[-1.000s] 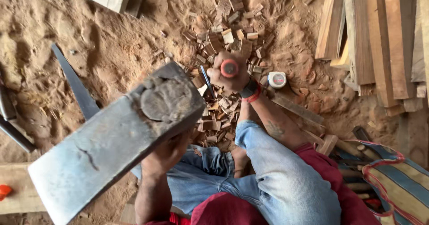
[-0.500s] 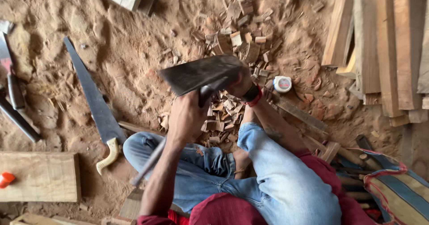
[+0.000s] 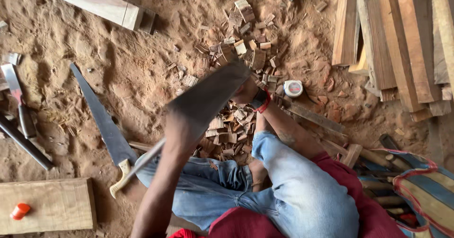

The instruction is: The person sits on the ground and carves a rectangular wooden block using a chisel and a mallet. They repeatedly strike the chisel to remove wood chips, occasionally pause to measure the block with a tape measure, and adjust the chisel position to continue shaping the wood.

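While left hand (image 3: 182,134) grips blurred grey steel hammer (image 3: 208,98) | right hand (image 3: 246,92) half-hidden, grip unclear | splintered wood chips (image 3: 231,129)

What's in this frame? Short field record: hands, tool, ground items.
left hand: grips the handle of a big mallet, blurred by motion
mallet: head above the wood chips, covers what the other hand holds
right hand: low at the chips, partly hidden, red wristband
wood chips: heap on sandy ground before the knees
handsaw: flat on the sand, pale handle nearest the person
tape measure: on the ground beside the right wrist
planks: stacked on the right
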Action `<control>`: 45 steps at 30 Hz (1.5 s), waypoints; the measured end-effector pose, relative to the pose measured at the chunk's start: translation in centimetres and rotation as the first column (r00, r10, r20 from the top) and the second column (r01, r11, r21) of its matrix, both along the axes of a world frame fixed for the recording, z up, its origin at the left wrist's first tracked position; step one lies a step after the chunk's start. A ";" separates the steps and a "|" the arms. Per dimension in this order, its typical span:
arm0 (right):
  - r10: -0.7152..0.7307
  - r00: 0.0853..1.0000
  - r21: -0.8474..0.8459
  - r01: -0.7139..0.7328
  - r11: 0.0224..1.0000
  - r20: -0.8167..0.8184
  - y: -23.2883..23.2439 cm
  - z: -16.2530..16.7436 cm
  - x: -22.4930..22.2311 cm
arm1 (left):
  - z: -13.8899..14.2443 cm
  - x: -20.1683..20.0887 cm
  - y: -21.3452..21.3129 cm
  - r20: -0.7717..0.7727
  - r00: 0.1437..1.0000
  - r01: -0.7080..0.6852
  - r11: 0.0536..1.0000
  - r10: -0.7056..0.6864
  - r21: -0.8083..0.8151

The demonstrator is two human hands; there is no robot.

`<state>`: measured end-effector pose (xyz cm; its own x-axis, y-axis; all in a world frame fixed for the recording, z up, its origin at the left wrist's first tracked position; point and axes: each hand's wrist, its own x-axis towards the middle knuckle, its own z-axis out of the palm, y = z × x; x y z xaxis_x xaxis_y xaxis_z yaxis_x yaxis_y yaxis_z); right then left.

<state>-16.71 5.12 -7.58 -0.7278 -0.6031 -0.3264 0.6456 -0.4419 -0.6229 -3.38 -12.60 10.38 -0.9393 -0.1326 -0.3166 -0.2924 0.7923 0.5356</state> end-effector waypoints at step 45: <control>0.047 0.101 0.060 0.124 0.990 -0.994 -0.1 -1.7 6.8 | -0.1 4.2 -0.1 -0.287 0.945 -0.133 0.986 0.158 0.104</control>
